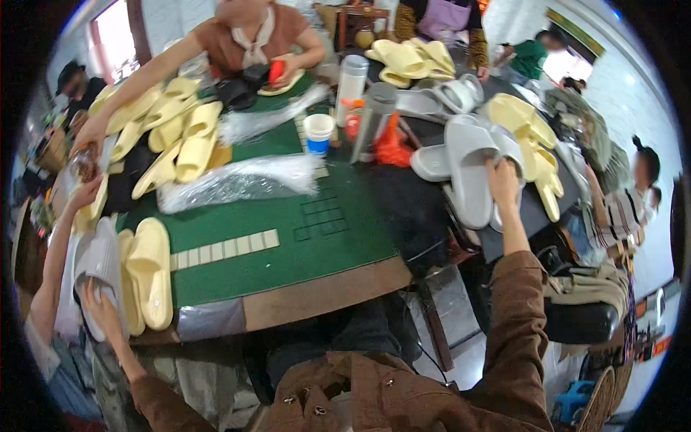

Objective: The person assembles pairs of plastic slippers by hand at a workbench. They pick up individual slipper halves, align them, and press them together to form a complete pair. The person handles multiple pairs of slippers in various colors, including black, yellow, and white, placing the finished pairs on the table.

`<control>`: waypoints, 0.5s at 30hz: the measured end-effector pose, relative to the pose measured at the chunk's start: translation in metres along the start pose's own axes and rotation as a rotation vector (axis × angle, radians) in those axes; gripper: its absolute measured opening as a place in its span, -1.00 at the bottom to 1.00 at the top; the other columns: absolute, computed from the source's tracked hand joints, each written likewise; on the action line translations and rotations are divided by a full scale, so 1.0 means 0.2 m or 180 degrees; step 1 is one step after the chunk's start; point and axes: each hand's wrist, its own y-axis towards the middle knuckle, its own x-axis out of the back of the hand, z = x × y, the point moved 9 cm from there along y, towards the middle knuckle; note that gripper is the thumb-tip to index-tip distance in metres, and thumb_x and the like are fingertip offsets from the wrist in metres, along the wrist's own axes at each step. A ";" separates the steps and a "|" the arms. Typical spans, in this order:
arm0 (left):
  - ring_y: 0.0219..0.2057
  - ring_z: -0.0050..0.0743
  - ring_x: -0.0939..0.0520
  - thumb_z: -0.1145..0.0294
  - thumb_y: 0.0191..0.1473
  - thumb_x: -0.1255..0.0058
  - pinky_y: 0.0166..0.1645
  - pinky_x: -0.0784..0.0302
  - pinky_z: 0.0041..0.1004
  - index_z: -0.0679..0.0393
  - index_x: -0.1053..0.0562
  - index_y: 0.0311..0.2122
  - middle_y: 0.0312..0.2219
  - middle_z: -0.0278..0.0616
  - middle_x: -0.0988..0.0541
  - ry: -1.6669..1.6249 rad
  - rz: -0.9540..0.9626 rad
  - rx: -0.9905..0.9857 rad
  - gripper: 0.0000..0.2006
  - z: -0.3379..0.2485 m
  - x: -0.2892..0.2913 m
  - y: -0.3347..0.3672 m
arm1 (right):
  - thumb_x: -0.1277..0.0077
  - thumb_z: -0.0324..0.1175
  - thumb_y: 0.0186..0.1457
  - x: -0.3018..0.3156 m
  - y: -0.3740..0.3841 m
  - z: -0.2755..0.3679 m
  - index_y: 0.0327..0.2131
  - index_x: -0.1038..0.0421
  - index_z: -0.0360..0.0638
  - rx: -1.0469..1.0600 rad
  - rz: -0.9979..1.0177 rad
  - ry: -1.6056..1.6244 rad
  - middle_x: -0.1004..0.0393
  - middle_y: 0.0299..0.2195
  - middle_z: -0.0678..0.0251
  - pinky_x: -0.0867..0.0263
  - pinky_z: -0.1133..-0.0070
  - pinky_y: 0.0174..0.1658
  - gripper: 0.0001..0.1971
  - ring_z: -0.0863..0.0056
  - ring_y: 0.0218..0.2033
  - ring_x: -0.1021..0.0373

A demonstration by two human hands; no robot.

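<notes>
At the table's left edge my left hand (103, 311) has its fingers curled at the foot opening of a grey slide slipper (99, 248). A pair of pale yellow slippers (152, 270) lies right beside it. On the right, my right hand (503, 181) grips a grey slipper (469, 169) between its strap and a second grey slipper (508, 147); part of the fingers is hidden there. Another grey slipper (430, 163) lies partly under this pair. Yellow slippers (529, 126) are heaped just beyond my right hand.
The table has a green mat (288, 266) with clear plastic bags (237, 183). A paper cup (318, 133), a white bottle (351, 90) and a grey bottle (375, 122) stand mid-table. Yellow slippers (198, 140) pile up at left. A person across (288, 43) reaches along the left side.
</notes>
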 end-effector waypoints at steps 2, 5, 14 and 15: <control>0.22 0.05 -0.18 0.52 0.12 0.20 0.26 -0.06 -0.19 0.25 -0.31 0.11 0.19 0.07 -0.21 -0.0409 -0.0165 -0.0192 -0.59 -0.15 0.11 -0.08 | 0.16 -0.09 0.17 -0.01 -0.01 0.05 -0.22 -0.40 -0.40 0.0085 -0.0143 0.0250 -0.38 -0.16 -0.18 -0.25 0.20 -0.06 -0.55 -0.11 -0.15 -0.36; 0.22 0.01 -0.20 0.52 0.12 0.24 0.26 -0.06 -0.21 0.25 -0.34 0.10 0.18 0.04 -0.23 -0.0622 -0.0258 -0.0356 -0.60 -0.53 0.21 -0.27 | 0.11 -0.16 0.14 0.07 -0.11 0.21 -0.26 -0.40 -0.41 0.0226 0.0049 0.0443 -0.40 -0.19 -0.17 -0.25 0.19 -0.09 -0.61 -0.08 -0.16 -0.36; 0.19 -0.16 -0.28 0.51 0.16 0.19 0.26 -0.06 -0.30 0.25 -0.41 0.01 0.12 -0.04 -0.34 -0.1824 0.1019 -0.0484 -0.69 -1.40 0.05 -0.54 | 0.04 -0.21 0.06 0.23 -0.79 1.24 -0.34 -0.39 -0.43 0.1209 0.1223 0.1211 -0.45 -0.31 -0.14 -0.36 0.22 -0.21 -0.65 -0.02 -0.32 -0.45; 0.17 -0.11 -0.29 0.53 0.15 0.19 0.24 -0.10 -0.28 0.25 -0.40 0.01 0.12 -0.02 -0.33 -0.1987 0.1077 -0.0573 -0.68 -1.49 0.05 -0.55 | 0.04 -0.21 0.06 0.22 -0.86 1.33 -0.35 -0.40 -0.42 0.1285 0.1393 0.1249 -0.45 -0.31 -0.12 -0.37 0.22 -0.21 -0.66 -0.02 -0.32 -0.45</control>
